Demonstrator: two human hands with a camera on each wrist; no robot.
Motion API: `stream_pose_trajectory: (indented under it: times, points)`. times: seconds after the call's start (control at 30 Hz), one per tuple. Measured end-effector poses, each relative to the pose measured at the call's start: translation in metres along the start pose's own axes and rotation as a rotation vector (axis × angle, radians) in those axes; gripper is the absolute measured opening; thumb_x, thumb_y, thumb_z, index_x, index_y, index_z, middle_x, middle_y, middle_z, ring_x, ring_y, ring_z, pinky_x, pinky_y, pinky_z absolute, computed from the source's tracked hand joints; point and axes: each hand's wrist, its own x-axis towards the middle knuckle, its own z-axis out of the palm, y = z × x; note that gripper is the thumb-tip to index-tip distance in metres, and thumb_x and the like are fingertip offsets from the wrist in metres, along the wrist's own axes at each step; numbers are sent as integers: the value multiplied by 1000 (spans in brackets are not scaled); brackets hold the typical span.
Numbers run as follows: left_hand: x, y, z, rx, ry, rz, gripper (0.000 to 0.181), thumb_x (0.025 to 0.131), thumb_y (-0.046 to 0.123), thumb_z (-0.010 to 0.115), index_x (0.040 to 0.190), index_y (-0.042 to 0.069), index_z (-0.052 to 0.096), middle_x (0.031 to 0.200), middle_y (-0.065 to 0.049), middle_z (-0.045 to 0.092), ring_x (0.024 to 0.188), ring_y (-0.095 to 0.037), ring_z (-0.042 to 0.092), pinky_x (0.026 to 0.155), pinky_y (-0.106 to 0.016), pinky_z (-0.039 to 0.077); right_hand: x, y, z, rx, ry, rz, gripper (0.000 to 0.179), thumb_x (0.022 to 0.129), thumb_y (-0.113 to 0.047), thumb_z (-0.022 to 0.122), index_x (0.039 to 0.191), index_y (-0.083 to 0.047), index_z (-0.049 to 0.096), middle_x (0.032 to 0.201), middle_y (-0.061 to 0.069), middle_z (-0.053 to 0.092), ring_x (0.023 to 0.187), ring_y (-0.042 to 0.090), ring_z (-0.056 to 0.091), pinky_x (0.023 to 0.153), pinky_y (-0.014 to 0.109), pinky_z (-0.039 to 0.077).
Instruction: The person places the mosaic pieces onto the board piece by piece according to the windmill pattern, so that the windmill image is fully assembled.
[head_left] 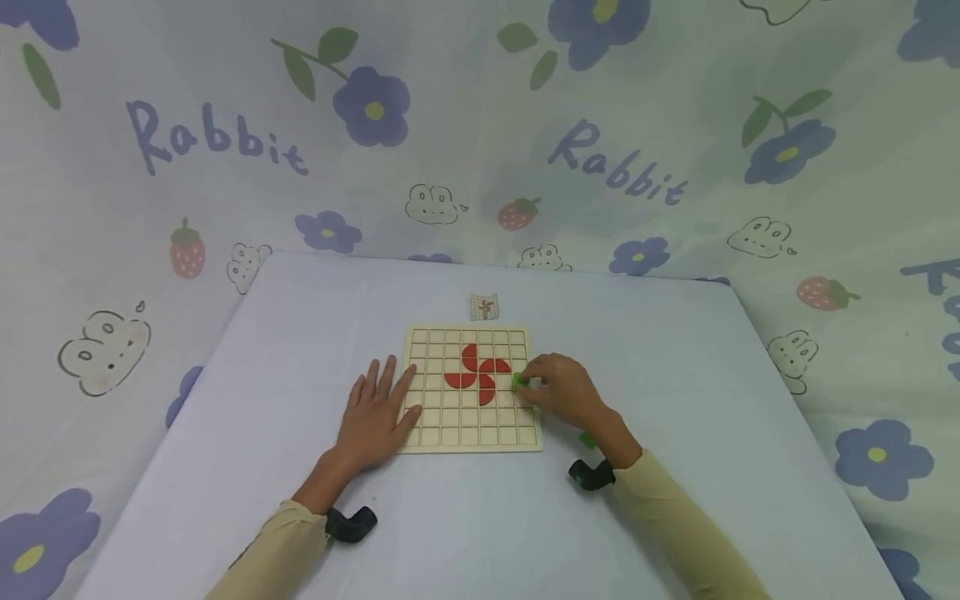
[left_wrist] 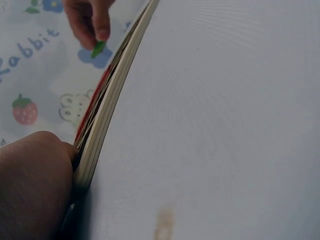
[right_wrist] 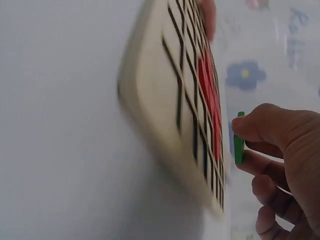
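Observation:
A square wooden grid board [head_left: 438, 437] lies on the white table, with several red rounded pieces [head_left: 461, 381] set in its middle squares like a pinwheel. My left hand [head_left: 372, 419] rests with spread fingers on the board's left edge; in the left wrist view only part of that hand [left_wrist: 32, 185] shows. My right hand [head_left: 564, 388] pinches a small green piece [right_wrist: 239, 138] between thumb and finger, just above the board's right side. Another green piece [head_left: 587, 439] lies on the table by the right wrist, partly covered by it.
Behind the board lies a small picture card [head_left: 483, 307] showing a red pinwheel on a grid. A patterned cloth [head_left: 450, 108] hangs behind the white table [head_left: 465, 525]. Each wrist wears a black device [head_left: 351, 525].

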Motion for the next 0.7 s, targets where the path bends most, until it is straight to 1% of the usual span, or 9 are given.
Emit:
stream_pose_trajectory:
  times: [0.1,0.17,0.27,0.37,0.43,0.53,0.63,0.7]
  points:
    - [0,0,-1,7,-2,2,66,101,44,44,156,11,28,161,-22,13,147,-43,4,113,-58,7,9,-21,15,45,-19,-115,10,77,-17,84,85,-14,79,87,-6,72,84,11,63,75,30,51]
    - [0,0,-3,8,0,7,65,101,43,45,156,11,29,160,-22,13,146,-43,5,113,-58,8,15,-33,23,46,-36,-177,9,78,-17,83,85,-14,80,87,-6,71,83,11,61,76,30,50]
    - [1,1,-3,1,4,14,65,101,41,46,155,9,30,160,-23,15,146,-44,6,113,-58,8,22,-44,33,30,-48,-257,5,79,-15,81,84,-14,80,86,-7,70,78,8,59,73,28,47]
    - [0,3,-3,-7,0,11,64,101,40,46,155,9,30,160,-24,15,146,-44,6,114,-58,8,28,-51,38,0,-55,-314,4,79,-14,78,83,-14,80,84,-7,70,74,8,58,69,28,44]
    - [0,3,-2,-6,-3,6,65,101,41,46,155,10,30,160,-23,14,146,-44,6,114,-57,7,30,-53,41,-38,-65,-334,4,79,-13,76,81,-14,79,83,-7,70,73,8,57,66,28,41]
    - [0,3,-2,0,-5,0,65,101,42,45,156,11,29,160,-22,14,147,-43,5,114,-57,7,31,-53,44,-124,-68,-336,4,78,-16,76,81,-17,80,83,-8,70,76,11,56,65,28,40]
    - [0,3,-2,1,0,2,65,101,42,46,156,11,29,160,-22,13,146,-43,5,114,-57,7,32,-52,46,-177,-56,-303,2,79,-20,78,79,-19,79,84,-8,68,80,13,56,67,29,41]
    - [0,2,-2,0,5,3,65,101,42,46,156,11,29,160,-22,14,146,-43,5,114,-57,7,32,-53,46,-187,-50,-271,2,79,-21,78,78,-21,79,84,-9,68,82,13,54,67,29,42]
